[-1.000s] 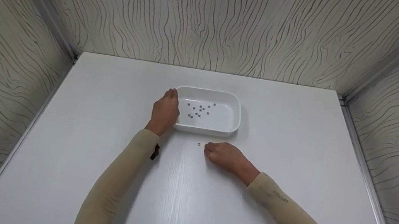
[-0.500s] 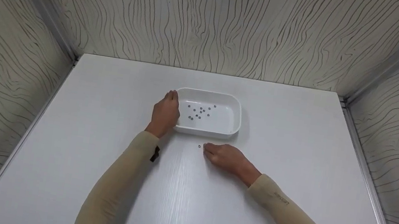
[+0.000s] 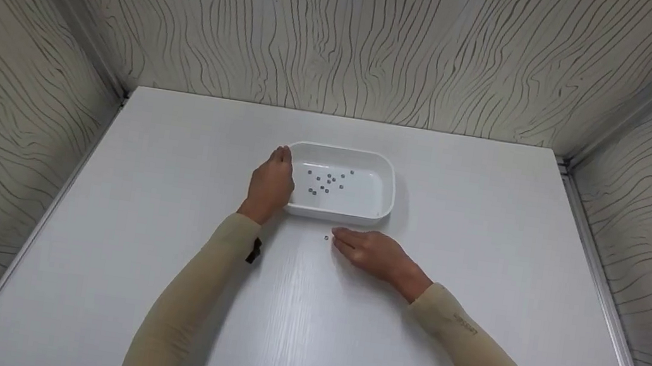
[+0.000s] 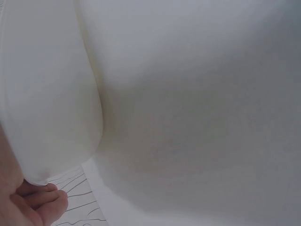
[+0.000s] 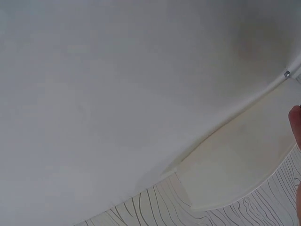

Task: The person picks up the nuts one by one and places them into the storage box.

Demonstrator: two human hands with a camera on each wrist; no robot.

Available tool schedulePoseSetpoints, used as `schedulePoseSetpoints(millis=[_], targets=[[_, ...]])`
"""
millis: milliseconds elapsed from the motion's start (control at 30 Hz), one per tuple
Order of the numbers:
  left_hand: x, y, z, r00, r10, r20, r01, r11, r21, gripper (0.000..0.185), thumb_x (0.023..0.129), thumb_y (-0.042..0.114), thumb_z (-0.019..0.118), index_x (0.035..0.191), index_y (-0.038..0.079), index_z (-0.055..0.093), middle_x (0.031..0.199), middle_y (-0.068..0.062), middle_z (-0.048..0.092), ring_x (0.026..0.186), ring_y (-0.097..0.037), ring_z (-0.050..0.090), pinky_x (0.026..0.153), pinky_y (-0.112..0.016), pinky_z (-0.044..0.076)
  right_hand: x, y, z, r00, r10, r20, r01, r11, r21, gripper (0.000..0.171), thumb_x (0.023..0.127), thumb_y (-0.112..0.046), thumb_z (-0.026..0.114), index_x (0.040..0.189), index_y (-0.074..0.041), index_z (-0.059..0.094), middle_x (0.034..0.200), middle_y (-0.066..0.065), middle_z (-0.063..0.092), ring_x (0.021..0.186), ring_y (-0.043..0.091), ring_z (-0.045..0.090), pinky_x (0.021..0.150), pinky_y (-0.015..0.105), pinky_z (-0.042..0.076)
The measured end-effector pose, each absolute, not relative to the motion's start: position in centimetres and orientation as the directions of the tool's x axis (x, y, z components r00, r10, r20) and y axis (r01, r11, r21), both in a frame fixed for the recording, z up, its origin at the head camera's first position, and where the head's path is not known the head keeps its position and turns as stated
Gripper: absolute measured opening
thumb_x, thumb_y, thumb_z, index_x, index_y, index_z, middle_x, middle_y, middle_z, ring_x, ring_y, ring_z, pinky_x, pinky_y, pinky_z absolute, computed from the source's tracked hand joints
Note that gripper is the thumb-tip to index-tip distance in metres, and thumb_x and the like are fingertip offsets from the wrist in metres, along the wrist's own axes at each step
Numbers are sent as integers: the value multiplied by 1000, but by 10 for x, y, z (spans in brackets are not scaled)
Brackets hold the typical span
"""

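A white rectangular dish (image 3: 390,192) with rounded corners stands on the table, several tiny metal nuts (image 3: 329,181) scattered on its bottom. My left hand (image 3: 271,185) grips the dish's left end, its fingers bent over the wall; in the left wrist view fingers (image 4: 49,205) show at the dish's corner. One loose nut (image 3: 326,238) lies on the table just in front of the dish, and shows in the right wrist view as a small shiny piece (image 5: 287,74). Right beside it are the fingertips of my right hand (image 3: 373,253), fingers stretched out and nothing visibly held.
The white table (image 3: 158,287) carries the dish near its middle. Wood-grain panels (image 3: 347,33) rise behind the table and at both sides, with grey metal rails (image 3: 608,306) along the side edges.
The right hand's fingers have straightened from a more bent pose, their tips now just beside the loose nut. Left hand and dish look the same.
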State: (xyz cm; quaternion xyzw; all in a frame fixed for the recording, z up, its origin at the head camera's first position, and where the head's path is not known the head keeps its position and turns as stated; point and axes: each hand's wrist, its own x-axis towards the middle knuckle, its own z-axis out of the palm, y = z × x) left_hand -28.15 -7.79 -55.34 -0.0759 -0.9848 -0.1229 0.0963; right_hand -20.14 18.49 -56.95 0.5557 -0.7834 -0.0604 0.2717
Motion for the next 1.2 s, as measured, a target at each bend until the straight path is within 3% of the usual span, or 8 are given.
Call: schedulePoseSetpoints(millis=[400,533,767,1033,1200], targets=[[-283,-78,-555,-973,117,201,161,961,224,48,107,5,52,150,-13,45,147,-30,58,135,-37,64,105,-39,63,-207,188,-556,-302,-826,476,-878,436,200,33,81,-1,86,113,-5,80,116,8,81,106,17,79,86,26,66],[-283,-78,-556,-971,116,210,161,965,208,48,106,5,54,150,-13,46,147,-30,58,137,-38,63,106,-41,62,-209,187,-553,-341,-775,533,-891,447,80,29,83,2,84,112,-3,80,115,10,81,104,18,80,85,25,66],[-284,-77,-557,-970,116,214,160,966,204,48,106,5,54,150,-13,46,147,-30,58,138,-38,61,107,-41,61,-214,187,-549,-519,-622,586,-847,464,-258,32,81,12,81,111,1,80,113,16,80,101,26,81,82,33,68],[-283,-77,-556,-966,123,229,165,971,173,46,106,5,54,149,-13,47,146,-30,60,136,-37,63,104,-35,63,-220,187,-545,-657,-520,546,-753,473,-456,28,86,13,76,111,1,80,111,17,80,103,29,80,86,35,69],[-283,-77,-557,-968,117,222,160,970,183,47,107,6,54,149,-12,47,146,-29,59,136,-36,63,104,-36,63,-223,187,-544,-754,-439,489,-657,481,-580,24,91,6,74,112,-4,81,111,13,81,103,26,80,85,33,69]])
